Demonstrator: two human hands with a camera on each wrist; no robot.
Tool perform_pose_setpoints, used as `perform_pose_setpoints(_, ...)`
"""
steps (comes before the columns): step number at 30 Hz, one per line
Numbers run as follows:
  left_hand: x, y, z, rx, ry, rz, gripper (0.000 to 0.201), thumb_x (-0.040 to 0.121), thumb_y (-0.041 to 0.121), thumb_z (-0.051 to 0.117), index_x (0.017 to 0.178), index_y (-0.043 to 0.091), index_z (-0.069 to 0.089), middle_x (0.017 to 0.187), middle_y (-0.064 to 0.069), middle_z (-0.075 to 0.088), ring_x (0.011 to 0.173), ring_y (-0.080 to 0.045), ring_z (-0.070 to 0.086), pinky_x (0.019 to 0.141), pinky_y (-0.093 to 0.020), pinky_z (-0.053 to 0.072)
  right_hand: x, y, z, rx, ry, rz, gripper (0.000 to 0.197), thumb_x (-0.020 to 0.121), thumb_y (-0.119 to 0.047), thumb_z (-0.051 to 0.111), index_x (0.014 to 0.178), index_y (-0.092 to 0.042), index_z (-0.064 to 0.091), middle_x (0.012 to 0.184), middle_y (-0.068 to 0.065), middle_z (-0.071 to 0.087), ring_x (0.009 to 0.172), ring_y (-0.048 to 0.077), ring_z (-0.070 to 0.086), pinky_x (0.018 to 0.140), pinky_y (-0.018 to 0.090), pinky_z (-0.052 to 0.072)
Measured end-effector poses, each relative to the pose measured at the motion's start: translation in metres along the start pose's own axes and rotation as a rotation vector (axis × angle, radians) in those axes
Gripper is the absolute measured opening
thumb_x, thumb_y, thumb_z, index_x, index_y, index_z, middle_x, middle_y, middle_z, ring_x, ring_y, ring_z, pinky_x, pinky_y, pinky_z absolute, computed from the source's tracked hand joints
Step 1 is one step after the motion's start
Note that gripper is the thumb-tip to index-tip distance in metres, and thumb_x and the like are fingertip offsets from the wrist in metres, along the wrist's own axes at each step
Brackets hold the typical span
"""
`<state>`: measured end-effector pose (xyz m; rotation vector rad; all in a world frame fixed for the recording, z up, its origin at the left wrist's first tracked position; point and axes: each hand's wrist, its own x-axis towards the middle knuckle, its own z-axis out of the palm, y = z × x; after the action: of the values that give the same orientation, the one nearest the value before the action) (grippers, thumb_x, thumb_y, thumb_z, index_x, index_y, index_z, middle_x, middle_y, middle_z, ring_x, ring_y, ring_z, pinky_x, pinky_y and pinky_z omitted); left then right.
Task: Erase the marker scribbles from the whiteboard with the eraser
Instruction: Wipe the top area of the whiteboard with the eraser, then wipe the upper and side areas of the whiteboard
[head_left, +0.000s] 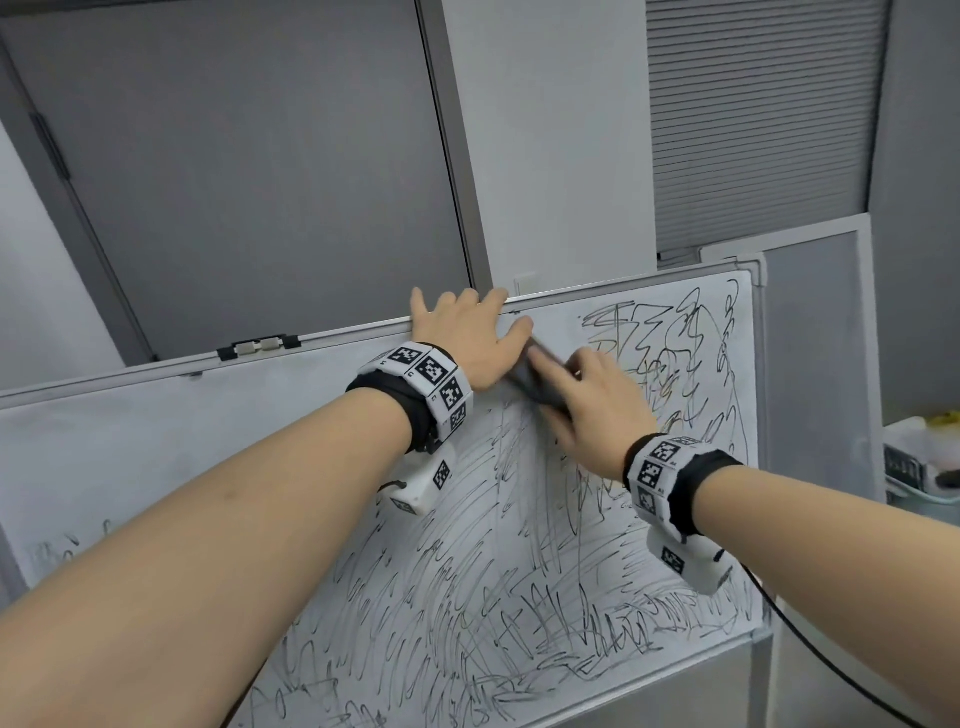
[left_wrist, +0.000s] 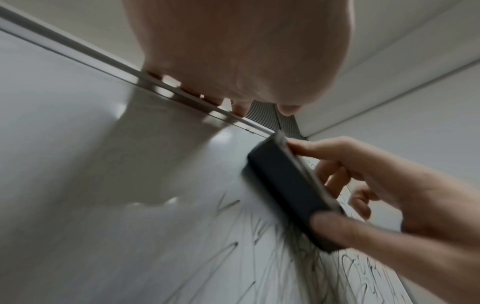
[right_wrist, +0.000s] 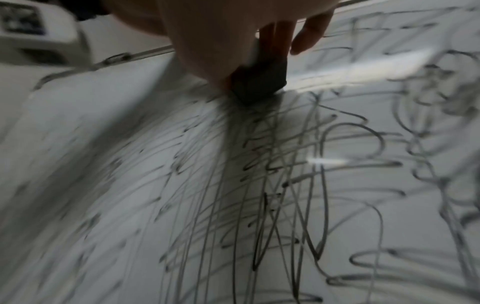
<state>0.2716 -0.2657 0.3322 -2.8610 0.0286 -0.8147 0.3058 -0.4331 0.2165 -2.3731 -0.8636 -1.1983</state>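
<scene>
Near the top edge of the whiteboard (head_left: 156, 441), with the left hand (head_left: 467, 338) braced open, the right hand (head_left: 587, 410) grips the eraser (left_wrist: 291, 193): keep it flat, overlapping strokes down through the scribbles (head_left: 519, 571).

The eraser (head_left: 540, 382) lies on the whiteboard (head_left: 130, 441) near its top edge, scribbles (head_left: 519, 571) below and right, seemingly.
</scene>
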Motion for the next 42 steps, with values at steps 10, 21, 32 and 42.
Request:
perform_pose_setpoints(10, 0.028, 0.032, 0.003, 0.052, -0.039, -0.121, 0.053, 0.094, 0.063, 0.025, 0.111, 0.018, 0.047, 0.108, -0.012, 0.063, 0.098, -0.033, 0.054, 0.084, -0.044, 0.033, -0.001, 0.055, -0.003, 0.114, 0.06, 0.102, 0.065, 0.088, -0.038, 0.059, 0.147, -0.026, 0.034, 0.098, 0.008, 0.039, 0.091, 0.027, 0.04, 0.067, 0.035, 0.044)
perform_pose_setpoints(21, 0.03, 0.033, 0.011, 0.058, -0.043, -0.149, 0.067, 0.09, 0.074, 0.023, 0.125, 0.025, 0.053, 0.113, -0.006, 0.063, 0.106, -0.032, 0.055, 0.092, -0.045, 0.035, 0.008, 0.09, 0.016, 0.305, 0.29, 0.735, 0.071, 0.091, -0.039, 0.051, 0.154, -0.032, 0.02, 0.11, 0.013, 0.039, 0.102, 0.03, 0.037, 0.084, 0.043, 0.044)
perform_pose_setpoints(32, 0.032, 0.037, 0.013, 0.095, -0.014, -0.141, 0.074, 0.086, 0.082, 0.02, 0.12, 0.025, 0.052, 0.112, -0.005, 0.063, 0.106, -0.031, 0.056, 0.087, -0.045, 0.034, -0.007, 0.091, 0.024, 0.095, 0.205, 0.009, 0.062, 0.091, -0.037, 0.054, 0.149, -0.027, 0.035, 0.108, 0.017, 0.048, 0.094, 0.032, 0.043, 0.077, 0.047, 0.046)
perform_pose_setpoints(42, 0.034, 0.034, 0.018, 0.091, 0.01, -0.15, 0.077, 0.083, 0.085, 0.019, 0.117, 0.024, 0.053, 0.108, -0.002, 0.061, 0.104, -0.029, 0.055, 0.081, -0.043, 0.028, 0.008, 0.097, 0.012, 0.282, 0.26, 0.589, 0.067, 0.093, -0.038, 0.051, 0.153, -0.032, 0.022, 0.116, 0.015, 0.042, 0.102, 0.033, 0.04, 0.086, 0.041, 0.04)
